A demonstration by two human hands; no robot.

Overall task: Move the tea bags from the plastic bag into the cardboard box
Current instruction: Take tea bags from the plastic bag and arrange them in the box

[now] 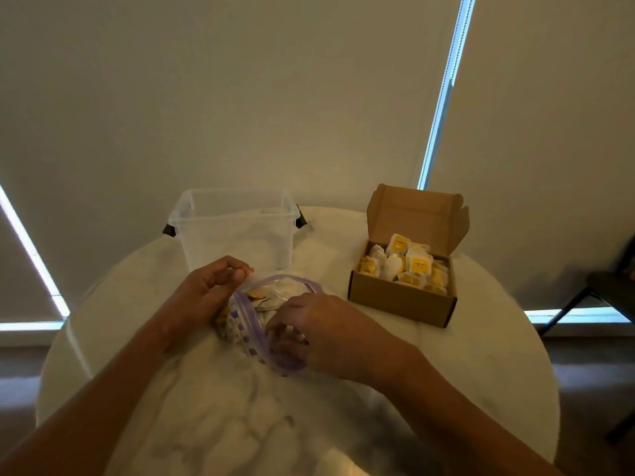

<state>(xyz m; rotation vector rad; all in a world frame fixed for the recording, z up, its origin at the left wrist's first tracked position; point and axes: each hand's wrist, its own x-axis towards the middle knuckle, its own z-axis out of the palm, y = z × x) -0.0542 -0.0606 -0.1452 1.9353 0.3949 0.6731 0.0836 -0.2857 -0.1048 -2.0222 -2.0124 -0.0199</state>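
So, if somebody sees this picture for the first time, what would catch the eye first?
Most likely the two hands at the middle of the white table: the left hand pinches the far rim of the plastic bag, and the right hand seems to hold its near rim with curled fingers. Next comes the open cardboard box at the right, already heaped with yellow-and-white tea bags. A clear tub stands behind the bag.

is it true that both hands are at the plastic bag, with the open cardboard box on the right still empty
Not empty: the head view shows the open cardboard box on the right already holding many yellow-and-white tea bags. The rest stands: the left hand and right hand are both at the plastic bag.
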